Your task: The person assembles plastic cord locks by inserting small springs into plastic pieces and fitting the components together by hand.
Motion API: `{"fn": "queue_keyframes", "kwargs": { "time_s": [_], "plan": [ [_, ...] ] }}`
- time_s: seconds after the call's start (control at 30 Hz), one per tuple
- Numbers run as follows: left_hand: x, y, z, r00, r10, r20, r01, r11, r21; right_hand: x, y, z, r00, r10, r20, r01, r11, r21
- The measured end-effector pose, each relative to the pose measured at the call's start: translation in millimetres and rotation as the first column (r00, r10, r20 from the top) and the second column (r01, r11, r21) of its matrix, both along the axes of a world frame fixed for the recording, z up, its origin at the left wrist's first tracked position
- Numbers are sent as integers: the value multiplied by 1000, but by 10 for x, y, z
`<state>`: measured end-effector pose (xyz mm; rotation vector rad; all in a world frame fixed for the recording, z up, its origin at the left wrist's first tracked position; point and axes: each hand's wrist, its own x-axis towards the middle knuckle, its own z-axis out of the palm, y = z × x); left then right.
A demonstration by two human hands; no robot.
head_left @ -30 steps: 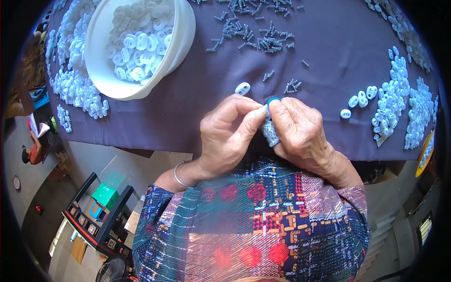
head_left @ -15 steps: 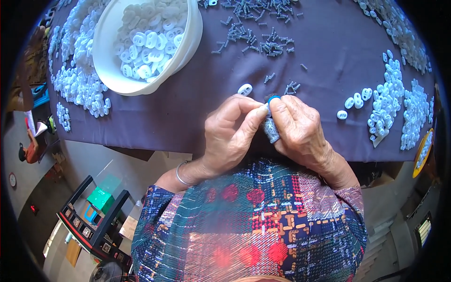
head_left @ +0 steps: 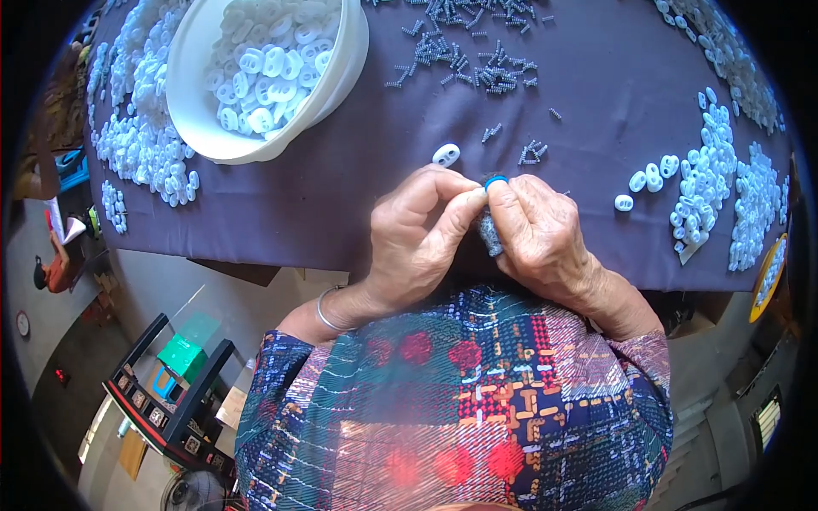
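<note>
My left hand [head_left: 426, 234] and my right hand [head_left: 545, 226] meet at the table's near edge, thumbs and fingertips pinched together. What they pinch is too small and covered to make out. A blue band [head_left: 495, 180] shows at my right fingertips, and a grey speckled cloth-like piece [head_left: 489, 234] lies under them, between the hands. Just beyond my left fingers rests a white oval two-hole cord lock [head_left: 446, 155]. A few small metal coil springs [head_left: 533, 152] lie just past my right hand.
A white tub [head_left: 256, 157] of white oval pieces stands at the far left, beside heaped white pieces [head_left: 141, 157]. More springs [head_left: 498, 77] are scattered at the back. White cord locks [head_left: 703, 187] pile up on the right, near a yellow-rimmed tray [head_left: 769, 277]. A dark cloth covers the table.
Both hands stay pinched together in nearly the same place, with slight finger movement. Less of the grey speckled piece shows between them now. The view has shifted slightly.
</note>
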<state>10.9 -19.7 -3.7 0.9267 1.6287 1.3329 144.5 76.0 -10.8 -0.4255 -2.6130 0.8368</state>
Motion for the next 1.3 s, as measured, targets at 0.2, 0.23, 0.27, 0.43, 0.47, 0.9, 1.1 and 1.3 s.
{"fn": "queue_keyframes", "kwargs": {
  "time_s": [0.2,0.23,0.27,0.43,0.47,0.9,1.1,1.3],
  "plan": [
    [17,33,-42,999,2,-34,-1,999,43,-3,5,-82,994,-58,-90,65,994,84],
    [12,29,-46,999,3,-41,-1,999,51,-8,7,-90,994,-56,-97,65,994,91],
    [8,21,-50,1000,6,-23,-5,999,41,-15,9,-92,994,-55,-99,62,996,63],
    [1,-2,10,993,-16,115,13,999,31,-28,15,-48,978,-74,-196,73,997,-10],
    [5,-1,26,989,-9,148,6,1000,18,-27,12,-49,976,-71,-203,73,997,-1],
    [-92,-189,206,989,51,-137,-29,987,157,-4,-44,145,965,62,-255,-66,998,-4],
    [-511,-37,411,638,434,-636,-124,873,471,293,39,11,937,-70,-341,106,990,90],
    [-1058,125,438,337,453,-825,-193,891,411,652,121,-90,952,-167,-257,211,966,151]
  ]
}}
